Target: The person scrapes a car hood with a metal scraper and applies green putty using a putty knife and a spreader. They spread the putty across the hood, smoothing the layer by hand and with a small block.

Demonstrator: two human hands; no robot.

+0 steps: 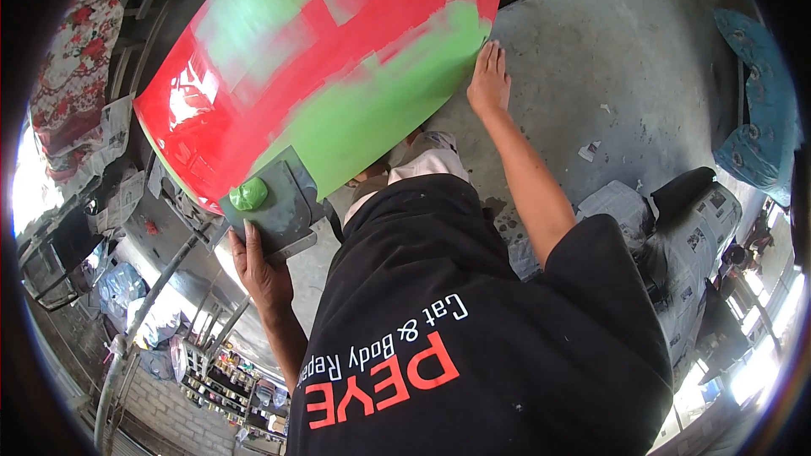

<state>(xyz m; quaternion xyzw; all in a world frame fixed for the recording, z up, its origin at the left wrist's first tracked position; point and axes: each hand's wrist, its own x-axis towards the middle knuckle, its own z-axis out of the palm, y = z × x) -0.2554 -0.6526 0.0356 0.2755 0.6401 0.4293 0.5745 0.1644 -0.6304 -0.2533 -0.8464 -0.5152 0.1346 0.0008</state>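
Two hands at a red car panel patched with green filler, over a concrete workshop floor.
The panel point(338, 59) fills the upper view, its top cut off. The left hand point(260, 266) grips one grey mixing board point(274, 203) carrying one green filler blob point(248, 194); the right hand point(489, 78) lies open, flat on the panel's edge. Newspaper-wrapped parts point(693, 245) sit right; the shelves lower left are blurred.

My black shirt point(473, 321) with red and white lettering, red panel point(321, 59) patched green, green putty blob point(248, 194) on grey board point(283, 207), red floral cloth point(76, 67).
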